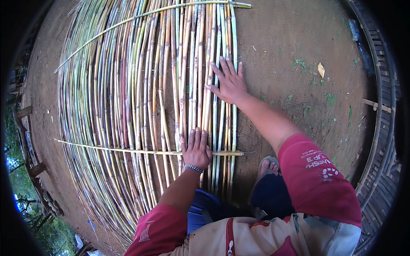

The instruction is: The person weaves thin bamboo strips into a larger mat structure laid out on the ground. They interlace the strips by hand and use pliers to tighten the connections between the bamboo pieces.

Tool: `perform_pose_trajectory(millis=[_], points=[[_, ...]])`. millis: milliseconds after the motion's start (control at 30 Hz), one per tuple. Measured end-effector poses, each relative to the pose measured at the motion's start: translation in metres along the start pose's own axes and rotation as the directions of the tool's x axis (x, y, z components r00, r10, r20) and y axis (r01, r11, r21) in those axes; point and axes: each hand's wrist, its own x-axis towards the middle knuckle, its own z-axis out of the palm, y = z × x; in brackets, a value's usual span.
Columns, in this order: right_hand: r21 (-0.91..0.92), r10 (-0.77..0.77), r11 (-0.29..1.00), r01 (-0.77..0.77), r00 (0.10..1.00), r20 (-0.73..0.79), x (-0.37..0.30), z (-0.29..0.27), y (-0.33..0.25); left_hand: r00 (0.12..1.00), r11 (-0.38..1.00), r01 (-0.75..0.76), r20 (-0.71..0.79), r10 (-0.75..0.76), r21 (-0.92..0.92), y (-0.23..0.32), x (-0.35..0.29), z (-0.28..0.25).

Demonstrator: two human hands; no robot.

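Many long cane stalks (141, 85), green, yellow and reddish-brown, lie side by side on the ground as a wide mat. A thin cross stick (119, 149) runs over them at the near part, with a thin wire-like end at its right tip. My left hand (197, 150) rests flat over this stick and the stalks, fingers stretched forward; a chain bracelet circles the wrist. Farther forward, my right hand (230, 83) lies with spread fingers on the outermost stalks at the mat's right edge. Neither hand grips anything. What lies under the palms is hidden.
A second cross stick (128, 24) curves over the mat's far part. Brown soil (294, 85) with small weeds and a dry leaf (321, 70) borders the right side. Beyond are a clear plastic bottle (354, 30) and a slatted bamboo structure (386, 123). My sandalled foot (268, 166) stands near the mat's edge.
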Motion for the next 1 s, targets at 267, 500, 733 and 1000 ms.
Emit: perform_pose_trajectory(millis=[267,500,733,1000], points=[[0.075,-0.027,0.997,0.031,0.998,-0.052,-0.019,0.008,0.021,1.0,0.998,-0.022,-0.014,0.023,0.058,0.003,0.004,0.008],[0.338,-0.474,0.85,0.404,0.866,0.158,-0.166,0.0,0.033,0.998,0.991,-0.041,-0.037,0.046,0.125,0.002,0.001,0.013],[0.329,-0.486,0.857,0.396,0.833,0.265,-0.242,0.039,0.032,0.995,0.988,-0.062,-0.071,0.072,0.144,0.002,-0.001,0.013],[0.274,-0.474,0.87,0.41,0.849,0.234,-0.24,0.067,0.017,0.992,0.981,-0.098,-0.065,0.11,0.167,-0.001,0.0,0.013]])
